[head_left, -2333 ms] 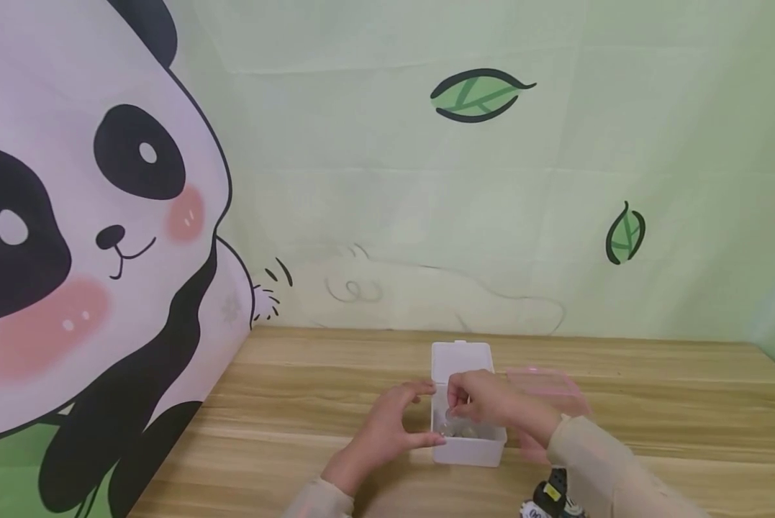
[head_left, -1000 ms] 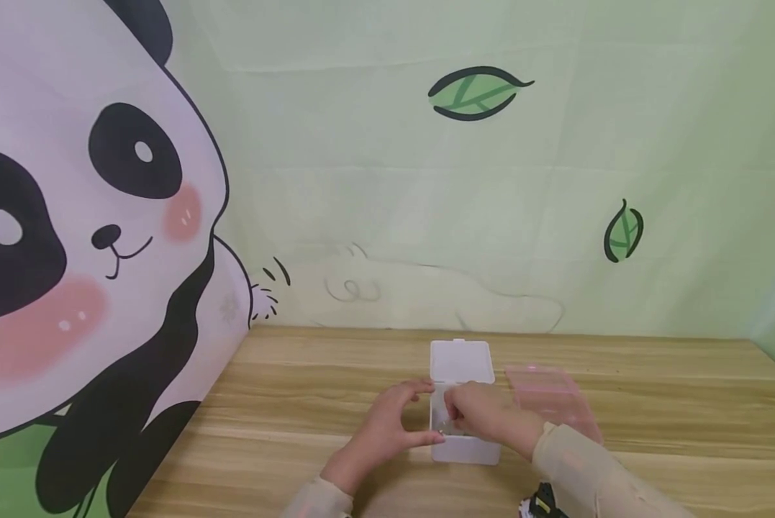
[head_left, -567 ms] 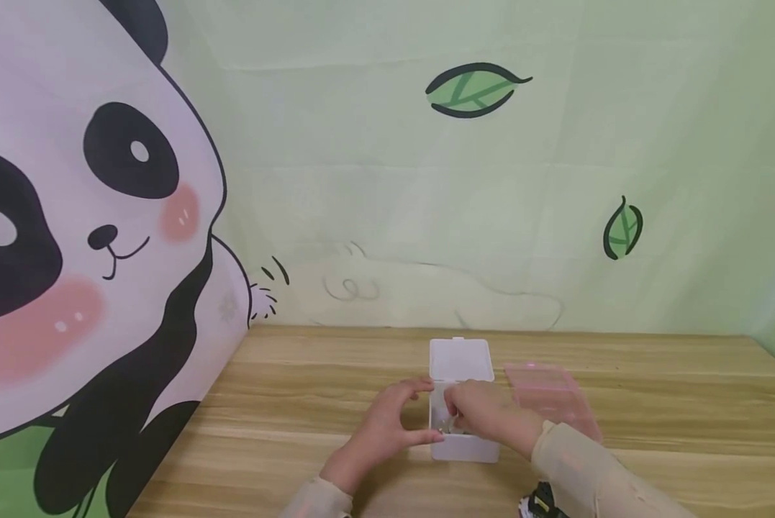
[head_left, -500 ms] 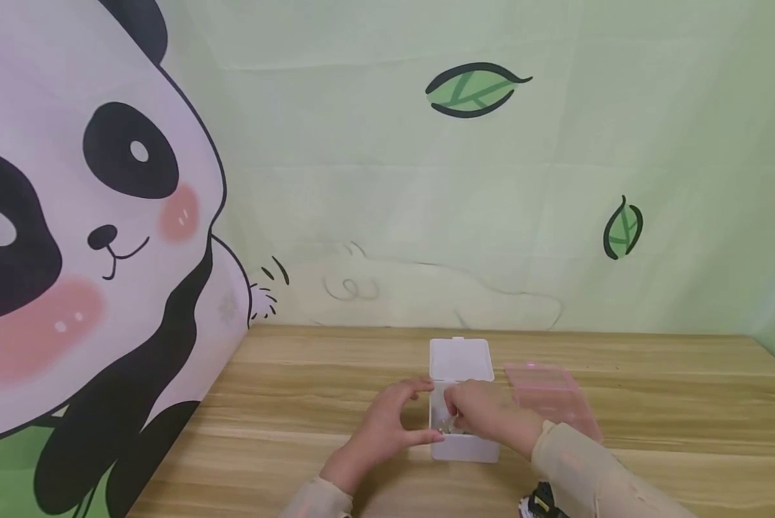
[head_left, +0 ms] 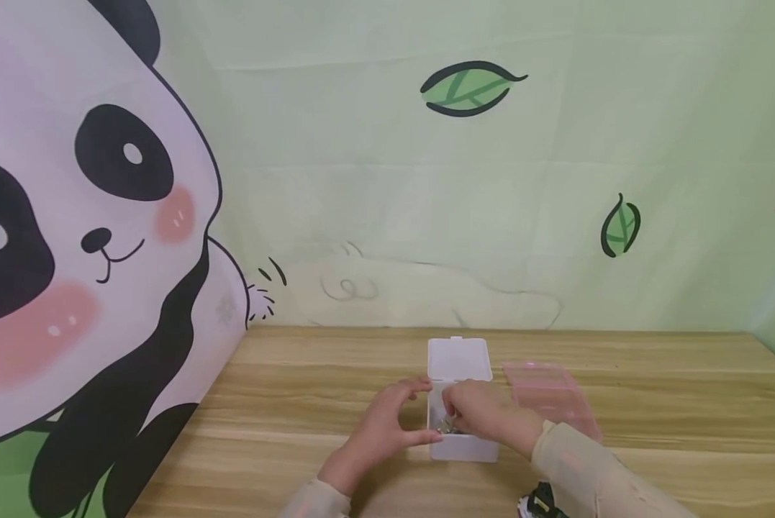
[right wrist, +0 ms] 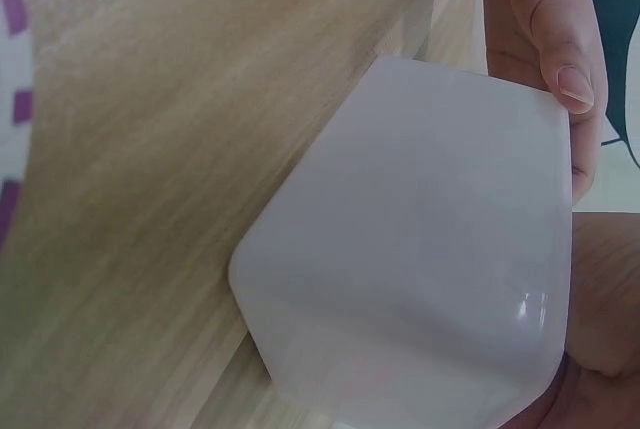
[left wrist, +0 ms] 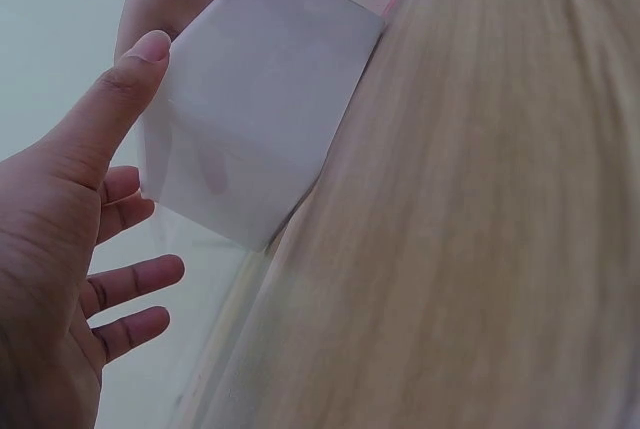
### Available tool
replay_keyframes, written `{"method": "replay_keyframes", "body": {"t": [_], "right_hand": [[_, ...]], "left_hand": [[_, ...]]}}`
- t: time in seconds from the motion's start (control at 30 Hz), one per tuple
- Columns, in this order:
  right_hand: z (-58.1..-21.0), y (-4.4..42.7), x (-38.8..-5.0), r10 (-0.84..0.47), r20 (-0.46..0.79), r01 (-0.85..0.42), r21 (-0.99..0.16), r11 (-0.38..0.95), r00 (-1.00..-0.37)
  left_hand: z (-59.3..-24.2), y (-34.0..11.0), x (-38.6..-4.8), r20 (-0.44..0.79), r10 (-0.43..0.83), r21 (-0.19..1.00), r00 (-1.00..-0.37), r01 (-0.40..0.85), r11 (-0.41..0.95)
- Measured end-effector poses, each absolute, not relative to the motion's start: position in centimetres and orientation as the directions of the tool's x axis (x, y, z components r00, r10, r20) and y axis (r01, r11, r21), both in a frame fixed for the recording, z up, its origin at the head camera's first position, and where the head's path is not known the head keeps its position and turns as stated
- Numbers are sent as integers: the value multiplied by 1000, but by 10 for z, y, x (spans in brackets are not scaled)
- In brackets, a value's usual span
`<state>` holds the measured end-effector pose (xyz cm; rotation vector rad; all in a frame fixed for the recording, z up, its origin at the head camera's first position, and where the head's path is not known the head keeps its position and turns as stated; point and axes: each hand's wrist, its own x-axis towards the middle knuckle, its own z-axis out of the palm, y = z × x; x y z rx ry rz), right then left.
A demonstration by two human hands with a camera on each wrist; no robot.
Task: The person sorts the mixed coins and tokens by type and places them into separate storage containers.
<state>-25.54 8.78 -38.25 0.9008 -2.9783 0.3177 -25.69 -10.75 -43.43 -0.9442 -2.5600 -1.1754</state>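
Note:
A small white plastic box (head_left: 463,449) stands on the wooden table with its hinged lid (head_left: 458,358) swung back. My left hand (head_left: 387,423) holds the box's left side, thumb near the front corner and forefinger near the back one. In the left wrist view, the left thumb (left wrist: 130,84) lies at the box's rim while several fingers stick out free. My right hand (head_left: 481,409) reaches down inside the box with curled fingers. Its fingertips are hidden, so whether they hold anything does not show. Small shiny pieces (head_left: 447,426) lie in the box beside them.
A see-through pink sheet or tray (head_left: 552,399) lies to the right of the box, partly behind the right forearm. A black and white object (head_left: 541,501) shows by the right sleeve. A panda-print cloth (head_left: 387,180) backs the table.
Since the earliest frame, my right hand has gone deeper into the box and its forearm has shifted slightly, uncovering more pink. My left hand stays at the box.

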Motion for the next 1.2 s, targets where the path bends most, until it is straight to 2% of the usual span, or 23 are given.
{"method": "replay_keyframes", "body": {"t": [0.37,0.67,0.93,1.2], "right_hand": [[-380,92,-255,-548,89,-554,-181,813,-832],[-376,97,-253,-520,84,-525,-231,820,-850],[-371,104,-249,-518,154,-541,-245,805,-841],[-362,120,-238,-531,289,-594,-215,775,-797]], "left_hand": [[-434,-106,-258,403,480,630,-779,616,473],[-434,-106,-259,419,473,606,-775,627,490],[-436,-107,-259,406,467,579,-786,616,534],[-431,-108,-258,377,484,580,-789,609,541]]}}
